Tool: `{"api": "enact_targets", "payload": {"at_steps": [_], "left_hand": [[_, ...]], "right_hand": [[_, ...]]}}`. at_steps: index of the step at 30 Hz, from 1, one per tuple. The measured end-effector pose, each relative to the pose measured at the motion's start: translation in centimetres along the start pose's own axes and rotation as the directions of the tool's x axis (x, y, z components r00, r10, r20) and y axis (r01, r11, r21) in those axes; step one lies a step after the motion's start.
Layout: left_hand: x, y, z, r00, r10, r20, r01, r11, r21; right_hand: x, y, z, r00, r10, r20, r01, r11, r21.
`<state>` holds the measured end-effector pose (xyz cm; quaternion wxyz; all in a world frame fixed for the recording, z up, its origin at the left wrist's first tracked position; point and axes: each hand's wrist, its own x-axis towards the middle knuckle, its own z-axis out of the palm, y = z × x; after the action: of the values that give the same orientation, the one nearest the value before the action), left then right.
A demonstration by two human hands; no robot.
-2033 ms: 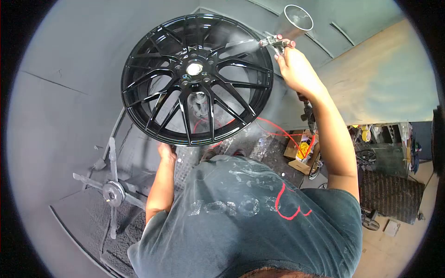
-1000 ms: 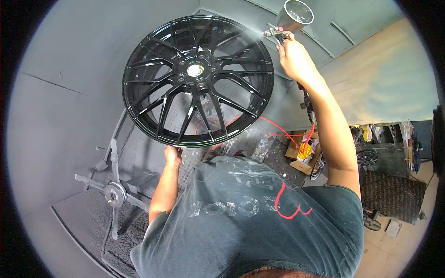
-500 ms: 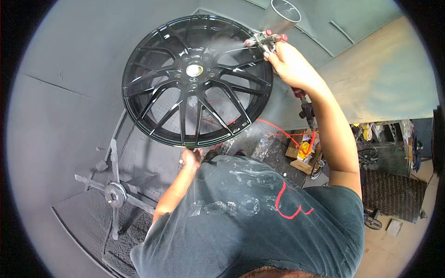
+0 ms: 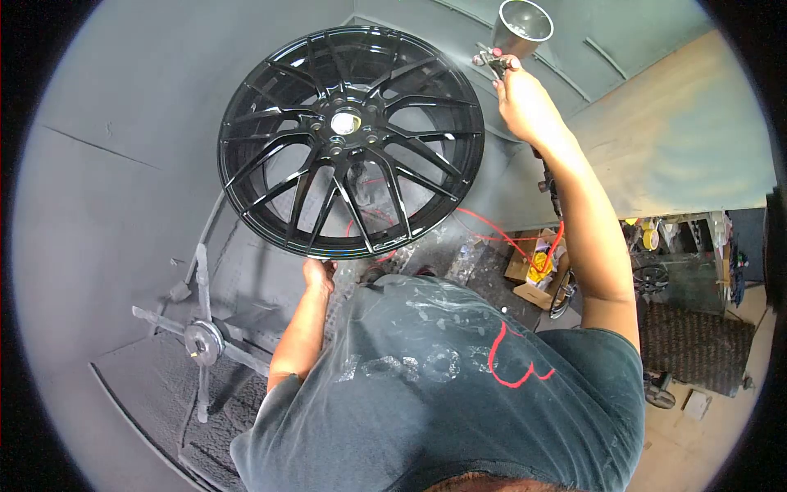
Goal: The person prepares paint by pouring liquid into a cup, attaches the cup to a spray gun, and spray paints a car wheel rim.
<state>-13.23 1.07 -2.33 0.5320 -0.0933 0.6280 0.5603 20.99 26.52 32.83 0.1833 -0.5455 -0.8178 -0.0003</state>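
A glossy black multi-spoke alloy wheel (image 4: 393, 193) is held up face-on in front of me, its centre covered by a pale disc. My left hand (image 4: 320, 275) is at the wheel's near edge, its curled fingers on the underside of the rim and partly hidden by it. Beyond the wheel's upper right edge, my right hand (image 4: 529, 102) is closed round a spray gun (image 4: 498, 62). The gun's metal cup (image 4: 523, 29) tops it, apart from the wheel. A red hose (image 4: 559, 250) runs down from below the gun.
Lower left is a cross-shaped stand (image 4: 204, 344) with a round hub. Grey booth walls (image 4: 98, 205) surround the wheel. An open cardboard box (image 4: 537, 287) with yellow things is on the floor to the right, near a tan panel (image 4: 672, 156). Shelved items lie farther right.
My right hand and the spray gun have moved right and slightly up, off the wheel's edge. The mist at the nozzle is gone. The wheel has turned, and my left hand has shifted left.
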Motion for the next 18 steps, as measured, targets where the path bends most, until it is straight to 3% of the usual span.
{"api": "enact_targets", "payload": {"at_steps": [9,11,12,15,17,18], "left_hand": [[2.0,-0.2,-0.6,0.987,0.070,-0.142,-0.090,0.985,-0.144],[1.2,-1.4,0.0,0.996,0.010,-0.084,-0.021,0.992,-0.124],[-0.3,-1.6,0.9,0.993,-0.026,-0.112,0.013,0.993,-0.114],[-2.2,-3.1,2.0,1.000,-0.008,0.027,0.012,0.988,-0.157],[-2.0,-3.9,2.0,0.990,-0.093,0.103,0.109,0.981,-0.163],[-2.0,-3.9,2.1,0.990,-0.094,0.104,0.110,0.980,-0.163]], "right_hand": [[-2.7,-3.3,-2.3,0.993,-0.066,0.103,0.044,0.977,0.208],[-2.7,-3.9,-3.5,0.923,0.010,0.385,-0.239,0.799,0.552],[-2.5,-3.8,-3.5,0.923,0.012,0.383,-0.240,0.798,0.554],[-1.8,-3.9,-3.3,0.921,0.012,0.390,-0.224,0.834,0.504],[-1.3,-4.2,-2.7,0.975,-0.008,0.223,-0.042,0.975,0.220],[-1.1,-3.4,-1.9,0.975,-0.008,0.223,-0.042,0.975,0.219]]}}
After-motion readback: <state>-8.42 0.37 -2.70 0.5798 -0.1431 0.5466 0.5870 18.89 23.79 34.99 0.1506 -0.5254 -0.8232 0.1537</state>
